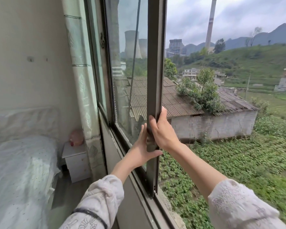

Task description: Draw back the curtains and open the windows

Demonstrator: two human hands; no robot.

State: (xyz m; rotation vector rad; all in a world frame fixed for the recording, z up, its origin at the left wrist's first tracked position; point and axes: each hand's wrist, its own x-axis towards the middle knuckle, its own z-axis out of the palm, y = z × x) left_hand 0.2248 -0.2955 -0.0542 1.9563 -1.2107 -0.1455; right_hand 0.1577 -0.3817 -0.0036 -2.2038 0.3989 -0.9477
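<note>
A sliding window sash with a grey-brown metal frame (155,63) stands in the middle of the view, its glass pane (130,71) to the left. To the right of the frame the window is open to the outside. My right hand (160,129) grips the sash's vertical edge from the right, thumb on the outer side. My left hand (143,147) presses flat against the same edge lower down, fingers up on the glass side. A pale green patterned curtain (81,71) hangs bunched at the far left end of the window, beside the wall.
The grey window sill and track (139,187) run from lower right toward the upper left. A bed with white covers (18,171) fills the lower left, with a small white bedside cabinet (76,161) by the curtain. Outside lie a corrugated roof and green fields.
</note>
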